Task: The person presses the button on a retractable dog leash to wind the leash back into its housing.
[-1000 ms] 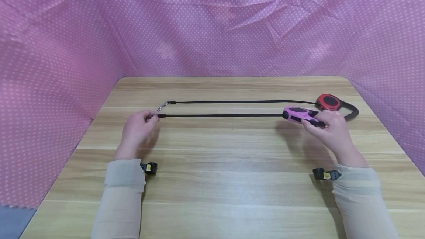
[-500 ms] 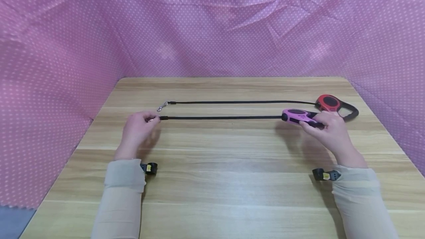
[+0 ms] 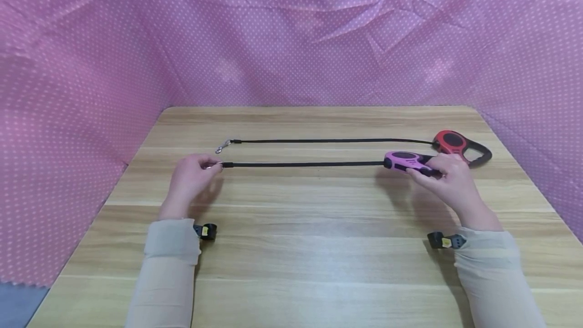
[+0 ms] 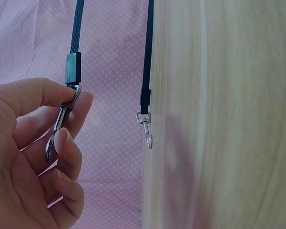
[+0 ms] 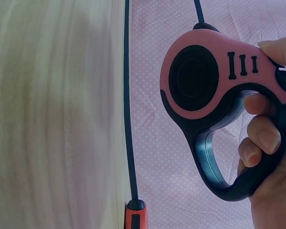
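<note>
My right hand grips the black loop handle of a pink retractable dog leash, fingers curled through the loop and thumb near the button. Its black strap runs straight across to my left hand, held above the table. In the left wrist view, my left fingers pinch the silver snap hook just below the strap's dark end sleeve. Behind it lies a second leash with a red case; its strap is stretched out on the table to another silver snap hook.
The wood-grain table extends toward me, under both forearms. A pink polka-dot cloth hangs behind it and along both sides. A small black camera is strapped to each wrist.
Both hands have come slightly toward me, bringing the pink leash and its taut strap nearer and away from the red leash's strap. The red leash has stayed in place.
</note>
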Demonstrator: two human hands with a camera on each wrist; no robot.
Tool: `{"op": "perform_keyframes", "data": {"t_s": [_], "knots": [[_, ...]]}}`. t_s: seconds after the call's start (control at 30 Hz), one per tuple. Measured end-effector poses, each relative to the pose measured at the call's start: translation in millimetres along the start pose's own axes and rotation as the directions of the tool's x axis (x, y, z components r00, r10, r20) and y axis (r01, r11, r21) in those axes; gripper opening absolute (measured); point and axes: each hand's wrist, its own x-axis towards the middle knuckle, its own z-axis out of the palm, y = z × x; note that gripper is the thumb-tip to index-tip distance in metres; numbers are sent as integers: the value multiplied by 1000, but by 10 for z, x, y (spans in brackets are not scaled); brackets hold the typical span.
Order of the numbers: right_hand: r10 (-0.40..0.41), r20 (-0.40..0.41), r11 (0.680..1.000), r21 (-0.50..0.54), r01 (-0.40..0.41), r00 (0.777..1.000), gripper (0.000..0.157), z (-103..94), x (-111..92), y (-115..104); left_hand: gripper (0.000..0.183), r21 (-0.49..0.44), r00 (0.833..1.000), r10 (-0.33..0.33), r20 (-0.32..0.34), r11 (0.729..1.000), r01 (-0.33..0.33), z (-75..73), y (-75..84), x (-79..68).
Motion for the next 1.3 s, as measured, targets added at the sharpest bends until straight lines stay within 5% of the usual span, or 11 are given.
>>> {"op": "perform_keyframes", "data": {"t_s": [0.5,1.3], "knots": [[-10,59,1000,-8,10,998,24,2,7,-28,37,22,1000,-3,2,1000,3,18,29,1],[-58,40,998,16,57,998,22,37,2,-49,35,24,1000,-8,26,1000,7,35,67,-3]]}}
